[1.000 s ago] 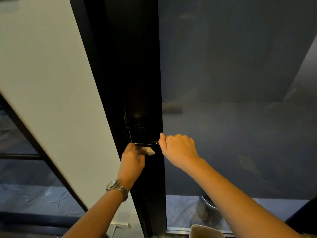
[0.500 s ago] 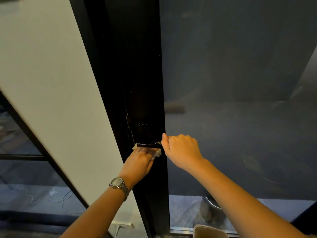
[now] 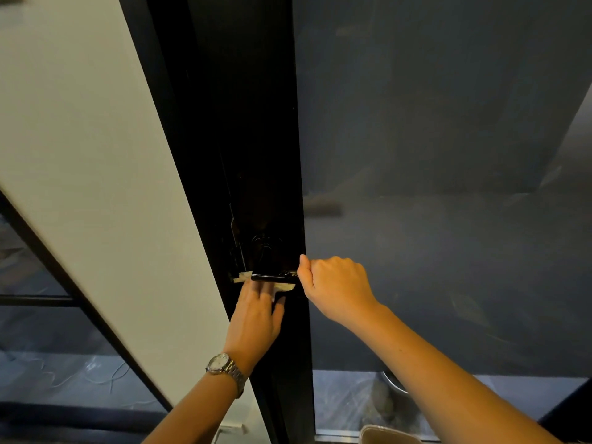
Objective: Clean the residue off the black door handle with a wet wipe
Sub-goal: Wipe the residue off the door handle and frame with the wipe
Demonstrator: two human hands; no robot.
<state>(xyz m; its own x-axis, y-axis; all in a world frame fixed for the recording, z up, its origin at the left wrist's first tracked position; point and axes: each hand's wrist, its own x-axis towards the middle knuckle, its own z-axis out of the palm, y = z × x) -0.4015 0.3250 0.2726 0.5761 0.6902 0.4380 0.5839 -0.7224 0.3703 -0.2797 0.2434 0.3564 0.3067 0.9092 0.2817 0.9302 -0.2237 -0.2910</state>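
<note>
Wiping looks underway but unfinished: the left hand (image 3: 256, 310) presses the wipe (image 3: 285, 286) up under the black handle (image 3: 272, 277) on the door frame (image 3: 256, 155), the right hand (image 3: 336, 283) is closed around the handle's other end, and any residue is too dark to judge.

I see my right hand (image 3: 336, 285) blocking the black door handle (image 3: 272, 277) at its right end, my left hand (image 3: 256, 315) and wet wipe (image 3: 285, 287) crowding below; above it, the black door frame (image 3: 243, 123) lies unobstructed.
</note>
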